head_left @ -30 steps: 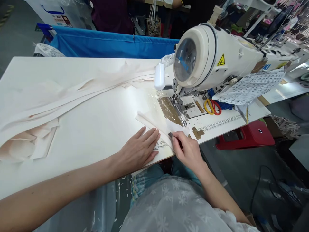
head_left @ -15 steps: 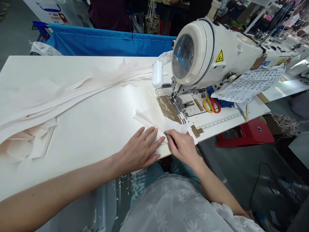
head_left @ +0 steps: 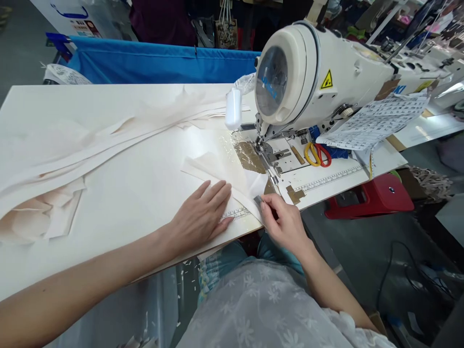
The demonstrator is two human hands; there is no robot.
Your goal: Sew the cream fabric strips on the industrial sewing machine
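My left hand [head_left: 205,210] lies palm down with its fingers stretched out, pressing the near edge of a folded piece of thin white fabric [head_left: 213,169] on the table. My right hand [head_left: 284,220] is closed at the table's front edge, pinching a small grey flat piece [head_left: 258,199] that looks like metal; its kind is not clear. The grey piece touches the fabric's right corner. Beneath the fabric, a printed ruler strip [head_left: 237,212] shows between my hands. Just beyond them stands a white sewing machine [head_left: 290,77], its needle area near the fabric.
Long layers of pale fabric [head_left: 90,150] lie across the left of the table [head_left: 137,208]. Scissors with yellow and red handles [head_left: 318,154] rest beside the machine bed. A printed sheet [head_left: 377,121] hangs off the machine. A red stool [head_left: 373,197] stands at right, and a blue cloth bin [head_left: 155,63] behind.
My left hand has slid a little left, and the fabric now spreads wider to the left. My right hand has moved slightly right and nearer me, showing more of the grey piece.
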